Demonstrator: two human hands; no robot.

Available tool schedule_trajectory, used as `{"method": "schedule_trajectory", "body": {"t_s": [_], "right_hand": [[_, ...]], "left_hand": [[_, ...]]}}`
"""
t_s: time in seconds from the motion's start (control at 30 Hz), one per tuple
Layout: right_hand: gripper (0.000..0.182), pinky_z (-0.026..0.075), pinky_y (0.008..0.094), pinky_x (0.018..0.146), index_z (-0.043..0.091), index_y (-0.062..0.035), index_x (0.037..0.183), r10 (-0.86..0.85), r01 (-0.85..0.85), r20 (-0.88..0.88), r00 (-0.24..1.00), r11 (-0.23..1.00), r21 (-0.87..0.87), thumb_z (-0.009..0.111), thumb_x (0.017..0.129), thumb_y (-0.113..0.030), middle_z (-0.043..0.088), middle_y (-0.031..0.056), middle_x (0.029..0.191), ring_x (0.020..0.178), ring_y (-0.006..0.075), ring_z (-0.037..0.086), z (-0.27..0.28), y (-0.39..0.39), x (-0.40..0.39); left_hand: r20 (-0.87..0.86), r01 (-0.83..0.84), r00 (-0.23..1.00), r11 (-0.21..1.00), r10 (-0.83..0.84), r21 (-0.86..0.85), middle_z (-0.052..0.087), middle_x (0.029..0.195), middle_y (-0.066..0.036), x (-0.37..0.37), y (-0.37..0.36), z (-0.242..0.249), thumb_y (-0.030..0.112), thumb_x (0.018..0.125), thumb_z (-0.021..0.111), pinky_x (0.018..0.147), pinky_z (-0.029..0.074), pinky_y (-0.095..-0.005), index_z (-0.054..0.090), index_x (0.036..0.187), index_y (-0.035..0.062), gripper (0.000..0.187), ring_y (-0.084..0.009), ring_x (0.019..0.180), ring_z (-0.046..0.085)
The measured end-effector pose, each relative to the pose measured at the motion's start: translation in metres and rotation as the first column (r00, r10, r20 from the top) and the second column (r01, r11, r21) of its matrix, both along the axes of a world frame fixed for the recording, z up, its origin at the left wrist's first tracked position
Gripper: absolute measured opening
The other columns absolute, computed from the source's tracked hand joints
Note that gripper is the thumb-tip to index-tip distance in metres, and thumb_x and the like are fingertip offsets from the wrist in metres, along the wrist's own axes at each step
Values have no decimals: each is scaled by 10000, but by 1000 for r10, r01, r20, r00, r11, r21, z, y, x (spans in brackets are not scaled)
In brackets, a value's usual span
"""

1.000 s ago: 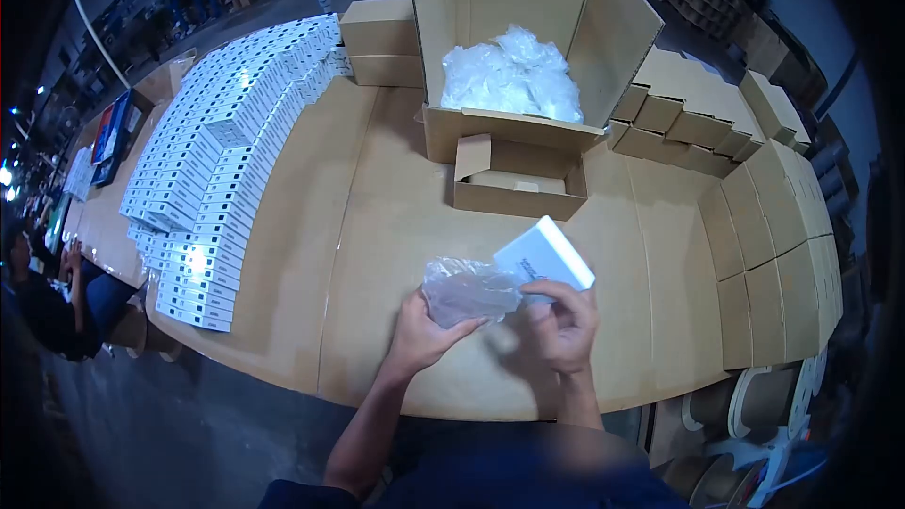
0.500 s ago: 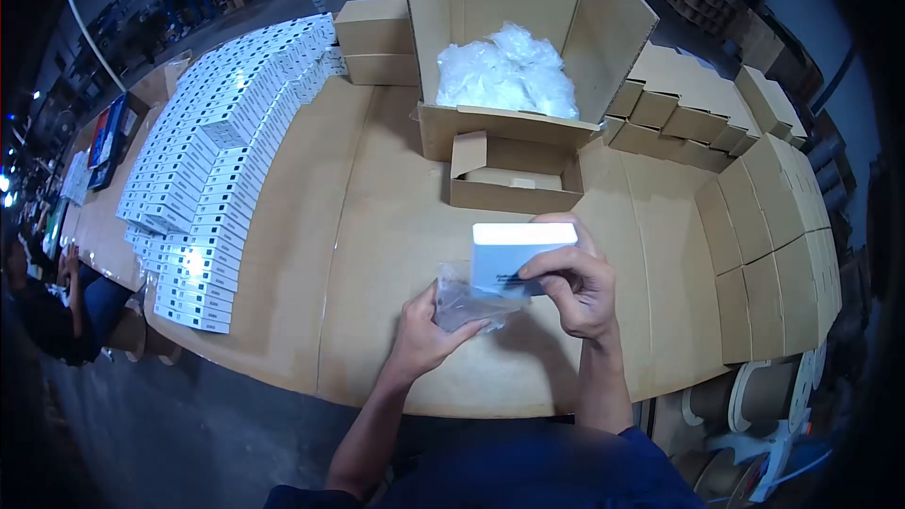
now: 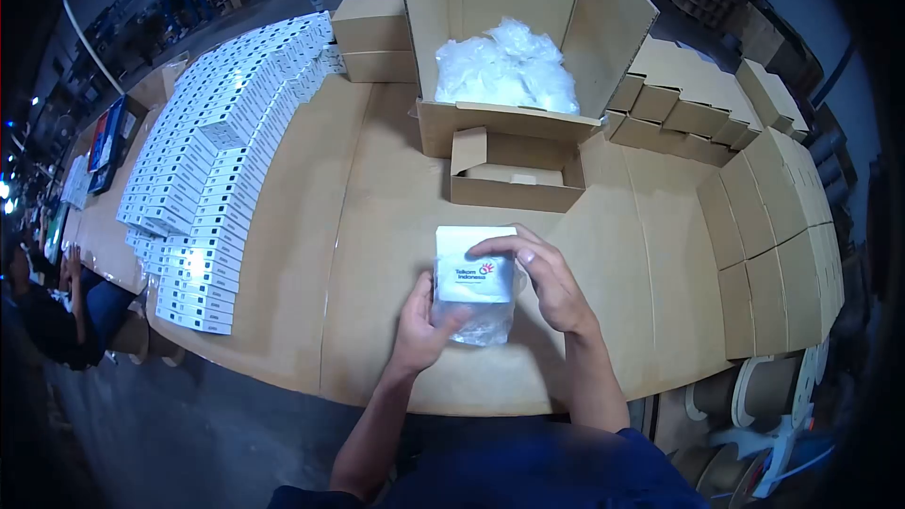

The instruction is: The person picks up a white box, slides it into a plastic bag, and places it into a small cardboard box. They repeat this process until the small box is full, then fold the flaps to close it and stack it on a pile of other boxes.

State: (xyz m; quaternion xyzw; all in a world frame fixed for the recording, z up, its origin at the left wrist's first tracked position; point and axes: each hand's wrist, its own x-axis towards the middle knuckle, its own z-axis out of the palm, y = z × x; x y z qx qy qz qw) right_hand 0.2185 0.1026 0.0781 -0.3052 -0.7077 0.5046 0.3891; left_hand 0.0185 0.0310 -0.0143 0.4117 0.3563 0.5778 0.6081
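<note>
A small white box (image 3: 451,268), printed "Telkom Indonesia" with a red mark, stands upright in front of me. Its lower part is inside a clear plastic bag (image 3: 485,328). My left hand (image 3: 421,328) is closed round the bag's left side, thumb across the front. From the right, my right hand (image 3: 554,287) grips the box near its upper edge, one finger lying across the printed face. Part of its grip is hidden behind the box.
An open carton (image 3: 517,193) lies ahead, before a tall carton (image 3: 608,38) of clear plastic bags (image 3: 509,71). Stacked white boxes (image 3: 203,179) fill the left; brown cartons (image 3: 768,245) stand right. Another person (image 3: 57,297) sits far left.
The white box has gone down into the plastic bag and its printed face now shows toward me. My right hand has shifted slightly, with a finger over the face.
</note>
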Motion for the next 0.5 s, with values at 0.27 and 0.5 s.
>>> {"method": "schedule_trajectory", "body": {"t_s": [0.27,0.5], "right_hand": [[316,499,419,1039,654,-30,1276,-152,144,-80,985,984,-106,648,967,-97,520,170,1470,1281,298,584,-25,-4,-1],[238,534,276,912,654,20,1108,-464,287,-355,811,846,-449,762,899,53,624,156,1295,1088,176,656,-64,-40,-33]], "left_hand": [[365,-89,920,985,138,-149,563,1411,-142,12,-3,-8,227,1147,393,1115,485,-428,381,1523,3,438,-245,1296,585],[282,-215,933,975,221,-53,561,1424,-177,12,5,-16,331,1138,414,1112,492,-471,362,1523,-3,512,-297,1306,588]]}}
